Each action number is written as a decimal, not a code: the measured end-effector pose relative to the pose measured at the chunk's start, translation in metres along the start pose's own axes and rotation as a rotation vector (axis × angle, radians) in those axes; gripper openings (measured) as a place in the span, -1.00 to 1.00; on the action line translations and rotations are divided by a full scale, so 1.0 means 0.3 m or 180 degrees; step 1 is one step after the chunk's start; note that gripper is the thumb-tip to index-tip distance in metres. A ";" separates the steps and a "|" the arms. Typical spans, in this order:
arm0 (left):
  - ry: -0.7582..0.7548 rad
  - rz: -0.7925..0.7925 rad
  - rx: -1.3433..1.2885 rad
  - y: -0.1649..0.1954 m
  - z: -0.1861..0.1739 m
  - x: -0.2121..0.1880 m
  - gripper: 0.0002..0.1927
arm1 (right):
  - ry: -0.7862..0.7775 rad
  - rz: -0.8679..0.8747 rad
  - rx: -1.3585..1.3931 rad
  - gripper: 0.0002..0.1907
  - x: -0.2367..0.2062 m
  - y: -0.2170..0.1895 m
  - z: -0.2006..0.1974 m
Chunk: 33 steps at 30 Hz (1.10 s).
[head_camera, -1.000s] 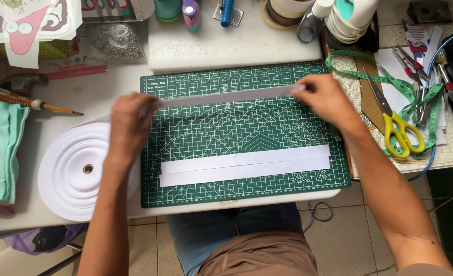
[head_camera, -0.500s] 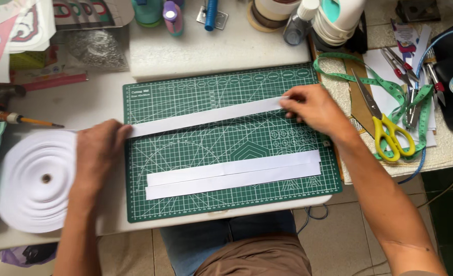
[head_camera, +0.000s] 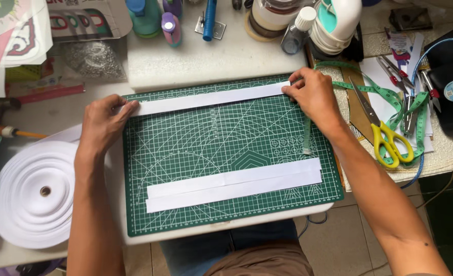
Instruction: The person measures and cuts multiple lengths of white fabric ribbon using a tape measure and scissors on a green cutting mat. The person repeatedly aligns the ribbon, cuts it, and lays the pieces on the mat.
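A white paper strip (head_camera: 206,99) lies stretched across the top of the green cutting mat (head_camera: 221,148). My left hand (head_camera: 104,122) presses the strip down at the mat's upper left corner. My right hand (head_camera: 308,94) pinches the strip's free end at the mat's upper right. The strip runs left off the mat to a large white roll (head_camera: 35,197) lying flat on the table. Two cut white strips (head_camera: 234,184) lie side by side across the lower part of the mat.
Yellow-handled scissors (head_camera: 387,135) and a green tape measure (head_camera: 390,99) lie right of the mat, with small pliers (head_camera: 398,71) beyond. Bottles, a blue tool and containers stand along the far edge. A screwdriver (head_camera: 12,132) lies at the left.
The view has shifted slightly. My right hand has drawn the strip's end further right to the mat's top corner. My left hand now presses it at the mat's left edge.
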<state>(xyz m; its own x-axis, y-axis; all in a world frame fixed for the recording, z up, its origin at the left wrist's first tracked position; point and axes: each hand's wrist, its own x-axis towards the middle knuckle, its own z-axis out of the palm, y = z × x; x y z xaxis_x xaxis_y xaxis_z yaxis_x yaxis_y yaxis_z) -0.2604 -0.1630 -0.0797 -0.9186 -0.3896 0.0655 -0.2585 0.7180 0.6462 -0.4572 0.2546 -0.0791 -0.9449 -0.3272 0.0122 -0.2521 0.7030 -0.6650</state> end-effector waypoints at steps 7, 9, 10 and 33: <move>-0.0360 -0.0234 0.0041 -0.110 -0.079 0.136 -0.63 | 0.0391 -0.0602 -0.0227 -0.64 0.069 -0.099 0.096; -0.0405 -0.0334 -0.0041 -0.128 -0.087 0.177 -0.63 | 0.0381 -0.0576 -0.0169 -0.65 0.078 -0.122 0.112; -0.0451 -0.0400 -0.0081 -0.135 -0.088 0.189 -0.62 | 0.0362 -0.0610 -0.0139 -0.72 0.076 -0.129 0.117; -0.0321 -0.0654 -0.0087 -0.130 -0.015 0.402 -0.66 | 0.0184 -0.1466 -0.1389 -0.62 0.199 -0.131 0.157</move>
<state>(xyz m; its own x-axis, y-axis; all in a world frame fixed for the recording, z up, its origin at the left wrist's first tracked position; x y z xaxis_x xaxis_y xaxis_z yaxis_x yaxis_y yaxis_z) -0.3599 -0.2406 -0.0934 -0.8730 -0.4655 -0.1452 -0.4364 0.6131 0.6585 -0.4939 0.1777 -0.0873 -0.7260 -0.6313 0.2727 -0.6857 0.6949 -0.2167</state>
